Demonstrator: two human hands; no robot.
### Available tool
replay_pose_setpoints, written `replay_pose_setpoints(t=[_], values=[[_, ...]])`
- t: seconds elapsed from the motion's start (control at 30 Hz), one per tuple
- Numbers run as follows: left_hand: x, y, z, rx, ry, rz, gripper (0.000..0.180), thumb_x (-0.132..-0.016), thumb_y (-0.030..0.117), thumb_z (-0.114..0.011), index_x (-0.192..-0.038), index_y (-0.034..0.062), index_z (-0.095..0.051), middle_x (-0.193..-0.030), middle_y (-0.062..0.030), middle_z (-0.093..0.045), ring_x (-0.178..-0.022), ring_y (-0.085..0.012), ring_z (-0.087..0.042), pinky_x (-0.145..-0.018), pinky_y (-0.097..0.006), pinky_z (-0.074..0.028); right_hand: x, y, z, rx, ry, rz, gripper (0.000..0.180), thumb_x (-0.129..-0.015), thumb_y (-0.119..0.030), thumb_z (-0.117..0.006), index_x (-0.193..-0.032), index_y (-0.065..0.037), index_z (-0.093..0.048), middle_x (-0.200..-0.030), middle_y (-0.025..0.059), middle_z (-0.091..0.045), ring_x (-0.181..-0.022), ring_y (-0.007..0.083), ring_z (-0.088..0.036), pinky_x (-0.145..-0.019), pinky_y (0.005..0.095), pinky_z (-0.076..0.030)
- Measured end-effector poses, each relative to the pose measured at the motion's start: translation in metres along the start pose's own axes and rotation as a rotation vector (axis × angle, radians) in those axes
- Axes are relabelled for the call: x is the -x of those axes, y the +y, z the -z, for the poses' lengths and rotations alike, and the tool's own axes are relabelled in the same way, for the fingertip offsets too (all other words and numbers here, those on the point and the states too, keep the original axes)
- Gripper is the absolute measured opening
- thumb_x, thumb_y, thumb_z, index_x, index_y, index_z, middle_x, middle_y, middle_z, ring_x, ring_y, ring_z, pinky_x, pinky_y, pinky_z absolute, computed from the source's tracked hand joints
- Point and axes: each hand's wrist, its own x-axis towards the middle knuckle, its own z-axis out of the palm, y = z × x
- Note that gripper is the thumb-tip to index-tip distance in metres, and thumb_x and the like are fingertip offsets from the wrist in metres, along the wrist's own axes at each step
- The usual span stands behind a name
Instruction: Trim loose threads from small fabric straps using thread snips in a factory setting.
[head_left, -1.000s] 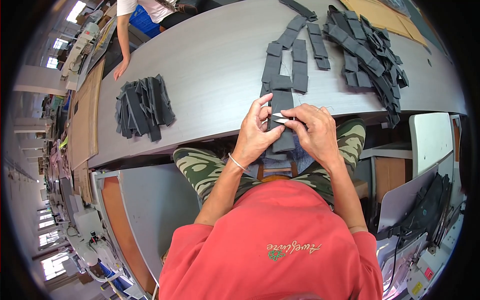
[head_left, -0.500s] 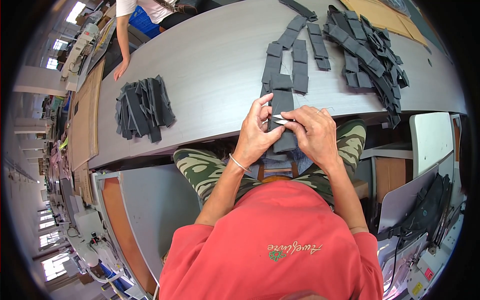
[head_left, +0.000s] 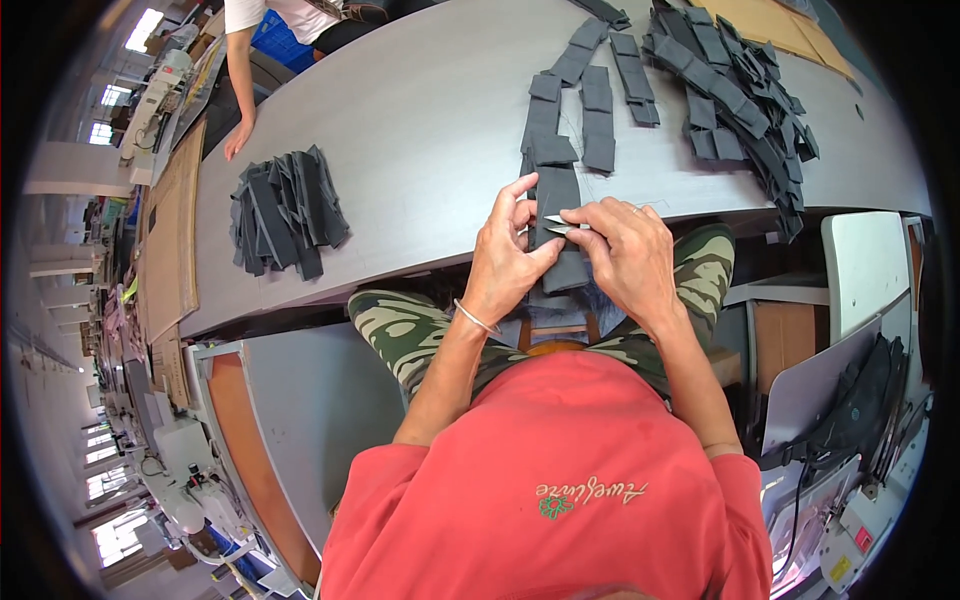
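Crowded at the left with windows and sewing machines (head_left: 155,100), and fronted by a long grey desk (head_left: 420,140), bowed by the wide lens. Seated at its near edge in a red shirt (head_left: 540,420) and camouflage trousers (head_left: 405,335).

Holding a dark grey fabric strip (head_left: 560,188) in the left grip (head_left: 503,262), closed on its left side with thumb on top and index fingertip along the edge. Pinching a small two-pointed metal tool (head_left: 565,229) in the right grip (head_left: 630,255), between thumb and index finger, with both tips parted above or on the strip; too small to tell whether touching the cloth. Laid lengthwise across the near edge, between both hands, with lower end reaching out above the lap.

Scattered just beyond with loose segmented strips (head_left: 598,120), heaped at the right with a larger tangle of strips (head_left: 725,95) hanging partly over the near edge, and stacked well apart at the left with a pile of strips (head_left: 290,215). Bordered at far left, near a blue crate (head_left: 280,42), by another person's hand (head_left: 238,138).
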Motion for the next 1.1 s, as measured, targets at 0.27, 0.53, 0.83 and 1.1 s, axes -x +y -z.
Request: replay_pose_setpoints(t=[0.27,0.53,0.83,1.1], values=[[0.002,0.001,0.0,0.204,-0.017,0.003,0.066,-0.074,-0.009,-0.065,-0.133,-0.0003,-0.037,-0.096,-0.0051,-0.055,-0.089,-0.0096,-0.054,-0.076,-0.022,-0.047,0.001,0.006,-0.009,-0.017,-0.002,0.074,0.008,-0.077,-0.015,-0.065,-0.085,-0.013,-0.066,-0.069,0.0026,-0.057,-0.066,0.0208,-0.055,-0.06,0.0334,-0.035],[0.006,0.009,0.002,0.268,-0.061,0.04,0.065,-0.076,-0.012,-0.062,-0.134,0.0006,-0.038,-0.105,-0.0051,-0.056,-0.099,-0.0117,-0.054,-0.087,-0.025,-0.047,0.003,0.011,-0.007,-0.184,0.052,-0.101,0.011,-0.078,-0.014,-0.065,-0.089,-0.013,-0.067,-0.078,0.002,-0.065,-0.068,0.0204,-0.06,-0.062,0.032,-0.038],[0.004,0.009,0.001,0.276,-0.01,0.007,0.055,-0.076,-0.012,-0.061,-0.128,-0.0001,-0.046,-0.113,-0.0054,-0.052,-0.104,-0.0117,-0.053,-0.091,-0.026,-0.045,0.008,0.015,0.006,-0.061,0.029,0.015,0.018,-0.076,-0.014,-0.068,-0.094,-0.013,-0.067,-0.073,0.0019,-0.059,-0.068,0.0197,-0.055,-0.062,0.0325,-0.036],[0.004,0.01,-0.003,0.269,-0.013,0.014,0.053,-0.077,-0.012,-0.061,-0.127,-0.0009,-0.048,-0.114,-0.0049,-0.051,-0.104,-0.011,-0.052,-0.089,-0.025,-0.045,0.009,0.007,0.001,0.031,0.107,0.029,0.019,-0.072,-0.007,-0.069,-0.091,-0.012,-0.068,-0.072,0.0014,-0.06,-0.067,0.019,-0.054,-0.061,0.0315,-0.034]])
